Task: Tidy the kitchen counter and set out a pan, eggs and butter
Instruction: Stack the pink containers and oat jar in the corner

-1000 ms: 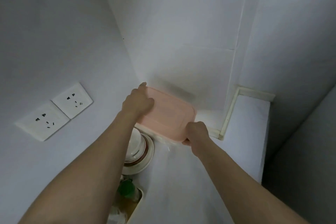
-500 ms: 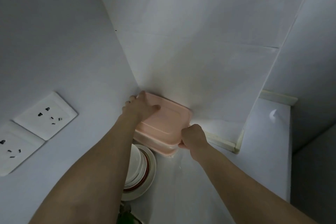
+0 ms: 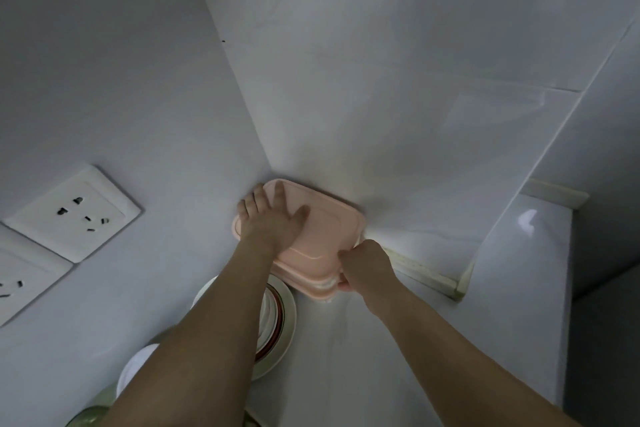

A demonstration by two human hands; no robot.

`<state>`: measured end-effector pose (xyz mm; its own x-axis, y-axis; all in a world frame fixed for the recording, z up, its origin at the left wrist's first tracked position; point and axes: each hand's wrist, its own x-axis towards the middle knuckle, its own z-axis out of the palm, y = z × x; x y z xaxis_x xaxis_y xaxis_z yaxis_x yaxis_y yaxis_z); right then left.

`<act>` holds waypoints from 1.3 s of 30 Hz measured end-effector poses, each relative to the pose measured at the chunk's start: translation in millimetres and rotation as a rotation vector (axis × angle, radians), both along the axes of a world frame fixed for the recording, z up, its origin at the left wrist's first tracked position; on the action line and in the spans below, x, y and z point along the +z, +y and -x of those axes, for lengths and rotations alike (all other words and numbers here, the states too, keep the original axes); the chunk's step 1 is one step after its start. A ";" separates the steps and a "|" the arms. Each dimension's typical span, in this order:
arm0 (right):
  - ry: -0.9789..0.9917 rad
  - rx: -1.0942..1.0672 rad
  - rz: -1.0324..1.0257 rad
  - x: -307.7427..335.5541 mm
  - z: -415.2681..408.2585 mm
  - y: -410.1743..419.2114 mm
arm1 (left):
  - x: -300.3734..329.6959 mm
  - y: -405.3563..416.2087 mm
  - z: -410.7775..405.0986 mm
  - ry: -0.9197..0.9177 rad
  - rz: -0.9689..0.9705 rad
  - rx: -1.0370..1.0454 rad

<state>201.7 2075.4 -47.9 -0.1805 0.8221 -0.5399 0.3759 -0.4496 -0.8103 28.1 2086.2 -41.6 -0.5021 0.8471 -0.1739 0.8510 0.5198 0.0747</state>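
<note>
— While I lean over the white surface (image 3: 349, 350), my left hand (image 3: 273, 222) lies flat on top of the pink box (image 3: 325, 236). My fingers are straight and spread on its lid.

— What is your right hand doing?

— My right hand (image 3: 363, 263) grips the near corner of the pink box. My fingers are curled round the edge there, and my thumb sits on top.

— Where is the box?

— It sits far back in the corner, where the two white walls meet. Its back edge is right up against the wall. It looks like more than one pink box, one on top of the other, with something white and thin poking out between them at my right hand. I cannot tell what that is.

— What else is close by?

— A stack of white plates (image 3: 277, 319) sits just beside the box, nearer to me. One has a dark red ring round it. My left arm hides part of the stack. Lower down there is a white bowl (image 3: 133, 374) and something green (image 3: 93, 409), but they are blurry and partly under my arm.

— Anything on the walls?

— Two white power sockets (image 3: 74, 213) are on the left wall, side by side. A cream strip (image 3: 429, 270) runs along the bottom of the back wall, to the right of the box.

— Do you see the pan, the eggs or the butter?

— I can only tell you about the pink box, the plates and the bowl.
</note>
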 end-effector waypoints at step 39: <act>-0.052 0.167 -0.061 15.0 -30.9 -3.9 | 1.9 -12.5 -23.4 -0.019 -0.023 -0.033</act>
